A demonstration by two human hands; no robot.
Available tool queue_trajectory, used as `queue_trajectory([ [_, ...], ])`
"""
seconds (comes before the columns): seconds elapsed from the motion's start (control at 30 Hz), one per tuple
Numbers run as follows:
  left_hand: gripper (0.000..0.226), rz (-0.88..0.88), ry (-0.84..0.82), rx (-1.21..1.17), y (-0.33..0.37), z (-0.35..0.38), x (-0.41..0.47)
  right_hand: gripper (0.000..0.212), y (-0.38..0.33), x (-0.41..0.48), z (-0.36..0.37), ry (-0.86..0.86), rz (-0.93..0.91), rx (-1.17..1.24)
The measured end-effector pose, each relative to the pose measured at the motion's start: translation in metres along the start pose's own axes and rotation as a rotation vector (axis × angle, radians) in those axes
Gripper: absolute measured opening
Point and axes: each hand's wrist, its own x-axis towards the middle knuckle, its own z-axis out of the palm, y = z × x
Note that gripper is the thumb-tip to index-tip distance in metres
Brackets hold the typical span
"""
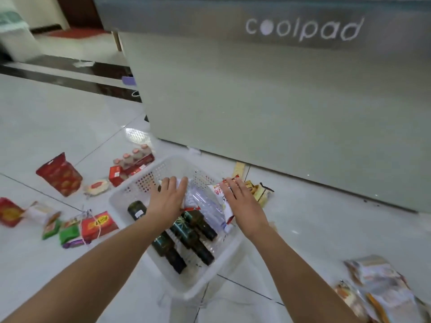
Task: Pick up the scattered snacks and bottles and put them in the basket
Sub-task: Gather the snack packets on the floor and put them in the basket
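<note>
- Cabinet: grey front, white "coolpad" lettering along the top. That is the only text that reads cleanly.
- Basket: white, perforated, on the tiled floor just in front of the cabinet, set diagonally.
- Dark bottles: lying flat in the basket, side by side, long axes running far-left to near-right. Teal labels, print too blurred to read.
- Clear bottle: also lying in the basket, on the same diagonal and right of the dark ones.
- White-red packet: leaning at the basket's right rim, script on it illegible.
- Left hand: palm down over the basket, fingers straight and together, holding nothing.
- Right hand: palm down over the right rim, fingers straight, over the white-red packet. Cannot tell if it touches.
- Bars: tan and yellow wrappers on the floor just right of the basket, partly behind the right hand.
- Bottle pack: small pink-capped bottles in a red sleeve, touching the basket's far-left side.
- Red pouch: on the floor left of the basket, long axis far-left to near-right.
- Red box: yellow label, characters unreadable, near the basket's left corner.
- Green packets: just left of the red box.
- Wrapped packets: a pile at the near right, well apart from the basket.
</note>
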Motion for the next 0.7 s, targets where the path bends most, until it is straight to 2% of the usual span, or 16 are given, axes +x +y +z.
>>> queue_trajectory([
  [0.1,0.093,0.01,-0.02,0.025,0.013,0.0,-0.003,0.101,-0.005,0.007,0.0,0.012,0.02,-0.005],
  [0.3,0.097,0.071,-0.034,0.048,0.017,-0.014,-0.003,0.094,-0.017,0.012,0.019,0.051,0.012,-0.035],
  [0.47,0.123,0.123,-0.242,0.058,0.015,-0.013,0.001,0.109,-0.006,0.004,0.024,-0.015,0.066,-0.025],
  [0.57,0.118,0.238,-0.242,0.079,0.023,-0.016,0.008,0.102,0.011,-0.009,0.025,-0.074,0.117,-0.027],
  [0.7,0.106,0.359,-0.157,0.036,0.057,-0.019,0.02,0.1,0.044,-0.034,0.024,-0.099,0.248,0.026],
])
